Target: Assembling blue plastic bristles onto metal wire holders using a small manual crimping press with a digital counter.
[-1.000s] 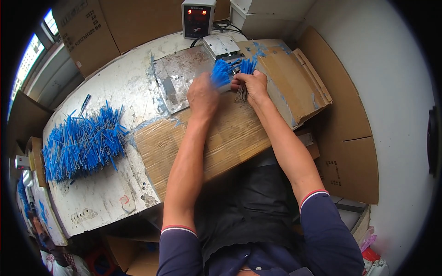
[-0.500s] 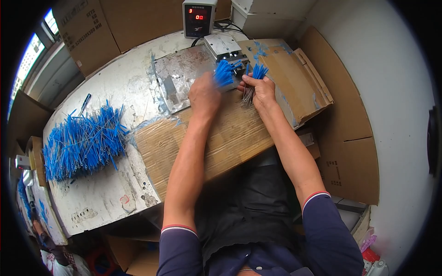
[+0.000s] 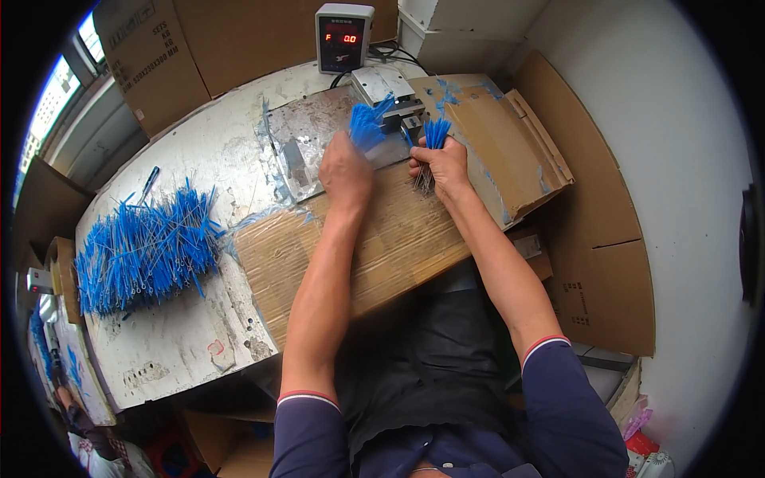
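Observation:
My left hand (image 3: pixel 346 174) is closed round a bunch of thin wire pieces with blue ends (image 3: pixel 367 127); the bunch is slightly blurred. My right hand (image 3: pixel 449 166) grips a second bunch of blue-ended wires (image 3: pixel 436 132), blue ends up and bare wire hanging below the fingers. Between its thumb and fingertips a single blue-ended piece (image 3: pixel 409 137) sticks out to the left. Just beyond both hands stands a small metal machine (image 3: pixel 386 84), its dark front block close to that single piece.
A large pile of blue-ended wires (image 3: pixel 147 251) lies on the worn white table (image 3: pixel 171 338) at left, a pen (image 3: pixel 149 183) behind it. Flattened cardboard (image 3: pixel 358 263) covers the near edge. A display box with red digits (image 3: pixel 344 38) stands at the back; a carton (image 3: pixel 518 147) is at right.
My left hand has moved slightly left with its bunch. My right hand has shifted a little left and down, away from the machine. The red digits on the display have changed.

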A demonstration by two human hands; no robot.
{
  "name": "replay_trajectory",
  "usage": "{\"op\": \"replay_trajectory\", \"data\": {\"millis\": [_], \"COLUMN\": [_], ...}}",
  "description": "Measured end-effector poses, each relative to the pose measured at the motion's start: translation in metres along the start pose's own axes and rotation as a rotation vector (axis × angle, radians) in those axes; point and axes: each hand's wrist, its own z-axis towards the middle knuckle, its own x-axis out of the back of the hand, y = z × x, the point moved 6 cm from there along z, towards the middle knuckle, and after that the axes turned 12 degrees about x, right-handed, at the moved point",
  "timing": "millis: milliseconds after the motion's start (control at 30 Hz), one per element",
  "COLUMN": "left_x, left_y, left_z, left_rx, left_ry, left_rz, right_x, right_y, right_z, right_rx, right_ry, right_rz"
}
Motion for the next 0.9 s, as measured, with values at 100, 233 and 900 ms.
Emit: {"op": "replay_trajectory", "data": {"millis": [100,233,900], "left_x": [0.001,0.001,-0.004], "left_y": [-0.005,-0.008,-0.002], "left_z": [0.001,0.002,0.000], "left_rx": [-0.011,0.017,-0.031], "left_ry": [0.033,0.010,-0.118], "left_rz": [-0.022,-0.041,0.005], "right_x": [-0.010,-0.014,-0.015], "right_y": [-0.001,0.000,0.008], "right_z": [0.009,0.015,0.018], "right_rx": [0.011,0.058,-0.009], "right_ry": [0.036,0.074,0.150], "right_rz": [-0.075,-0.137,0.103]}}
